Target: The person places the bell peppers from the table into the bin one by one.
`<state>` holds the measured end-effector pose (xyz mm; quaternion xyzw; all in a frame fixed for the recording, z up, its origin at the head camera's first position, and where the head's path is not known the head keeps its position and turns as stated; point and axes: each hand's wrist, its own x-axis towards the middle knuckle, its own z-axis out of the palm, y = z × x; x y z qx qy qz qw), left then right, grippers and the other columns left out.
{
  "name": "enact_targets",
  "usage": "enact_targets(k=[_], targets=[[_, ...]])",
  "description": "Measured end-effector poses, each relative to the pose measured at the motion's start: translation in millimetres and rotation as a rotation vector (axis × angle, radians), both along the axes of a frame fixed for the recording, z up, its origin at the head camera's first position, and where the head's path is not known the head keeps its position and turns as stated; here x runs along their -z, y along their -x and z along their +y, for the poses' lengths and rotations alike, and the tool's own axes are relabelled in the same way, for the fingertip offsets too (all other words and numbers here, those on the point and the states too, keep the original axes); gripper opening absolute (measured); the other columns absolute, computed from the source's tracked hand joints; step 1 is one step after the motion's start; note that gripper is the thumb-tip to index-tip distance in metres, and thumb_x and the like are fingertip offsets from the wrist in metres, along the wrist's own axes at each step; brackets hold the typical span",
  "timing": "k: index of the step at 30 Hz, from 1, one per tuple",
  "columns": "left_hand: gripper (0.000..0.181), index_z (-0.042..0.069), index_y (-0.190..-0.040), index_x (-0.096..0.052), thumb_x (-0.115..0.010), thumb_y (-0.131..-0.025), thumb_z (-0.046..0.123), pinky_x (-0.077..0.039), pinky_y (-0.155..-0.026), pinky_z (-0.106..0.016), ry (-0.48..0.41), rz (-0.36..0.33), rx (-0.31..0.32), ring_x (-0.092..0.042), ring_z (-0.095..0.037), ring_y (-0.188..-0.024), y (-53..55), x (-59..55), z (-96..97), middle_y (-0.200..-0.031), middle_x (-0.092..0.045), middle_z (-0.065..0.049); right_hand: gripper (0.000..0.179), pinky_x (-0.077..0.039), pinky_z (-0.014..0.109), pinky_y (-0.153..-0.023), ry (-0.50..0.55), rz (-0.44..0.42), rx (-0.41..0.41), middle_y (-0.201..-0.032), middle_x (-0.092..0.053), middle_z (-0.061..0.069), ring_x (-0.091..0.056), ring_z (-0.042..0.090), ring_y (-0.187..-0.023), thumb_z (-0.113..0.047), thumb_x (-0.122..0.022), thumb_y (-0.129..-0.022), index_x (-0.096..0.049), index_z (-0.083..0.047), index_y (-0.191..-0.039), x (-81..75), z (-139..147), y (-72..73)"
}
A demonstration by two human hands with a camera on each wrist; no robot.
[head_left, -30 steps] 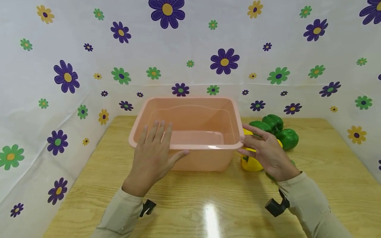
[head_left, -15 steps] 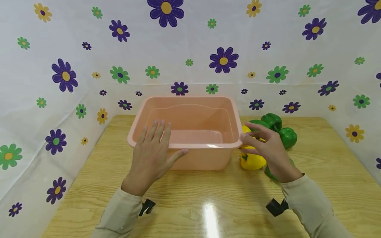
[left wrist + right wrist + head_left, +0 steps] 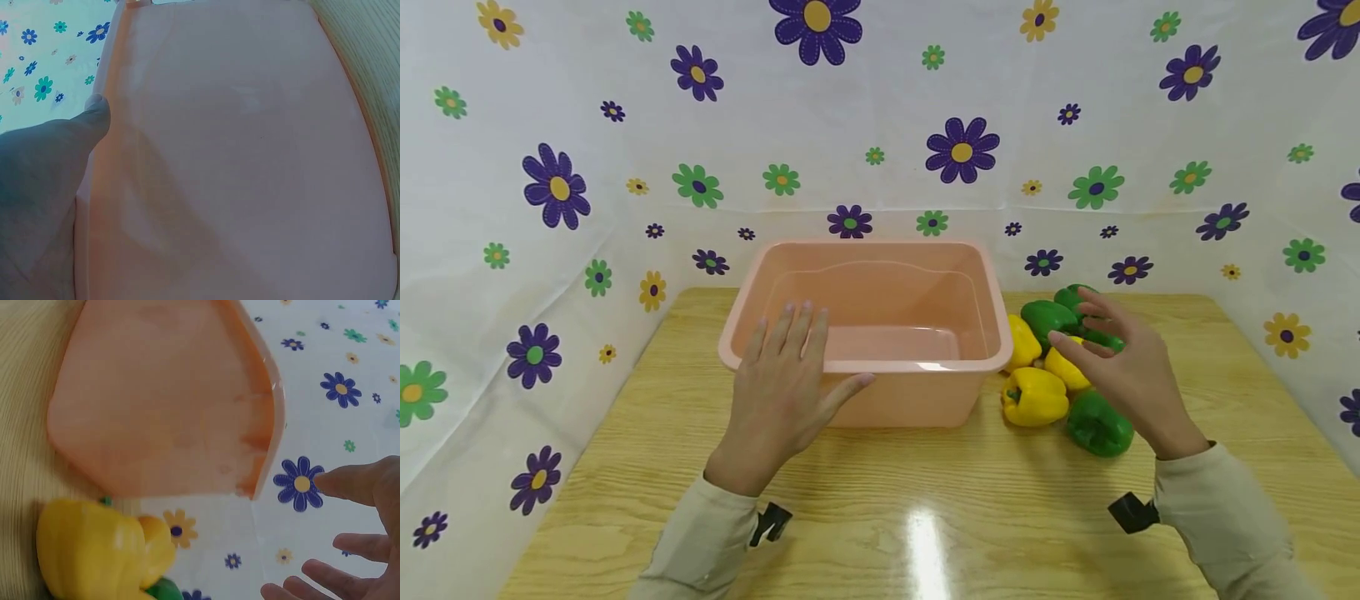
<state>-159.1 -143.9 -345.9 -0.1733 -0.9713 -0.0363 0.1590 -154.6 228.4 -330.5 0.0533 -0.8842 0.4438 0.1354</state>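
A pink plastic basin (image 3: 910,402) stands on the table. My left hand (image 3: 784,392) lies over its front rim, fingers straight and pointing into the basin, thumb stretched along the rim. In the left wrist view the thumb (image 3: 97,115) touches that rim. My right hand (image 3: 1131,371) hovers above a group of bell peppers to the right of the basin, fingers spread, nothing held. A yellow bell pepper (image 3: 1034,398) lies nearest the basin's front corner, with a green bell pepper (image 3: 1099,425) beside it. Behind them are more, including a green one (image 3: 1047,322), partly hidden by the hand.
The wooden table (image 3: 850,508) reaches back to a white cloth (image 3: 880,100) printed with flowers, which also hangs at both sides. A black wrist mount (image 3: 1132,512) sticks out from the right sleeve, another (image 3: 771,523) from the left.
My right hand has left the basin's right front corner and moved right over the peppers, uncovering the nearer yellow and green ones. The left hand stays on the rim.
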Motion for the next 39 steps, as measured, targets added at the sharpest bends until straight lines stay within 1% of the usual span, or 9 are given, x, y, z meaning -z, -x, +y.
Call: enact_targets(k=[3,6,10,13,18,25,30,35,39], targets=[[0.099,-0.001,-0.157,-0.03,-0.041,-0.095,0.076,-0.011,-0.123,-0.056,-0.006,0.012,0.005,-0.024,-0.039,-0.151,0.1,0.4,-0.1,-0.162,-0.03,-0.021,0.073,-0.046,0.06,-0.098,-0.067,0.004,0.008,-0.149,-0.047,0.024,-0.049,0.046,-0.129,-0.032,-0.075,-0.093,-0.043,-0.006,-0.154,1.4,10.8,-0.2],[0.1,0.0,-0.158,-0.03,-0.041,-0.094,0.076,-0.011,-0.123,-0.055,-0.009,0.018,0.005,-0.024,-0.038,-0.151,0.1,0.7,-0.3,-0.162,-0.03,-0.021,0.076,-0.045,0.064,-0.099,-0.099,-0.026,0.014,-0.15,-0.044,0.027,-0.047,0.049,-0.13,-0.034,-0.075,-0.093,-0.04,-0.005,-0.155,4.1,21.1,-0.5],[0.1,-0.001,-0.158,-0.03,-0.041,-0.094,0.076,-0.011,-0.123,-0.055,-0.009,0.02,0.004,-0.023,-0.038,-0.151,0.2,0.9,-0.6,-0.162,-0.029,-0.021,0.08,-0.045,0.066,-0.098,-0.127,-0.085,0.03,-0.149,-0.043,0.029,-0.045,0.051,-0.13,-0.038,-0.074,-0.093,-0.037,-0.003,-0.155,10.3,33.6,-1.2],[0.1,-0.001,-0.157,-0.03,-0.041,-0.094,0.076,-0.012,-0.123,-0.056,-0.01,0.029,0.006,-0.024,-0.038,-0.151,0.4,1.4,-0.7,-0.162,-0.03,-0.021,0.083,-0.045,0.068,-0.097,-0.162,-0.133,0.049,-0.149,-0.041,0.032,-0.044,0.055,-0.129,-0.042,-0.074,-0.093,-0.036,0.0,-0.155,16.2,41.9,-1.9],[0.1,-0.001,-0.157,-0.031,-0.042,-0.094,0.076,-0.013,-0.122,-0.057,-0.012,0.039,0.012,-0.025,-0.039,-0.151,0.4,2.0,-0.7,-0.161,-0.031,-0.022,0.093,-0.044,0.071,-0.094,-0.211,-0.252,0.063,-0.149,-0.038,0.037,-0.041,0.058,-0.13,-0.052,-0.069,-0.093,-0.029,0.003,-0.156,27.4,53.8,-4.2],[0.098,-0.002,-0.156,-0.033,-0.041,-0.095,0.075,-0.014,-0.121,-0.059,-0.002,0.048,0.007,-0.026,-0.039,-0.15,-0.2,1.2,-3.2,-0.161,-0.031,-0.022,0.102,-0.042,0.072,-0.097,-0.227,-0.38,0.036,-0.152,-0.031,0.04,-0.036,0.06,-0.134,-0.058,-0.067,-0.092,-0.022,0.005,-0.158,42.0,63.6,-3.2],[0.099,-0.002,-0.157,-0.032,-0.041,-0.095,0.075,-0.012,-0.122,-0.058,-0.006,0.026,0.0,-0.024,-0.039,-0.151,-1.2,0.2,-3.5,-0.162,-0.029,-0.021,0.11,-0.042,0.07,-0.098,-0.229,-0.497,0.008,-0.156,-0.024,0.039,-0.031,0.06,-0.137,-0.064,-0.065,-0.091,-0.014,0.006,-0.159,51.5,65.1,-4.4],[0.1,-0.001,-0.158,-0.028,-0.042,-0.095,0.075,-0.009,-0.122,-0.057,-0.011,-0.005,-0.007,-0.021,-0.039,-0.152,-2.2,-1.3,-2.3,-0.163,-0.027,-0.021,0.113,-0.042,0.069,-0.099,-0.24,-0.543,-0.004,-0.155,-0.023,0.04,-0.032,0.06,-0.135,-0.063,-0.065,-0.091,-0.011,0.01,-0.157,59.1,68.0,-7.4],[0.1,-0.001,-0.158,-0.028,-0.042,-0.095,0.075,-0.008,-0.123,-0.057,-0.023,-0.013,-0.003,-0.021,-0.038,-0.152,-1.8,-1.1,-1.8,-0.162,-0.028,-0.022,0.113,-0.043,0.067,-0.1,-0.232,-0.579,-0.002,-0.153,-0.024,0.042,-0.035,0.06,-0.133,-0.063,-0.065,-0.091,-0.01,0.01,-0.157,63.8,70.6,-9.1]])
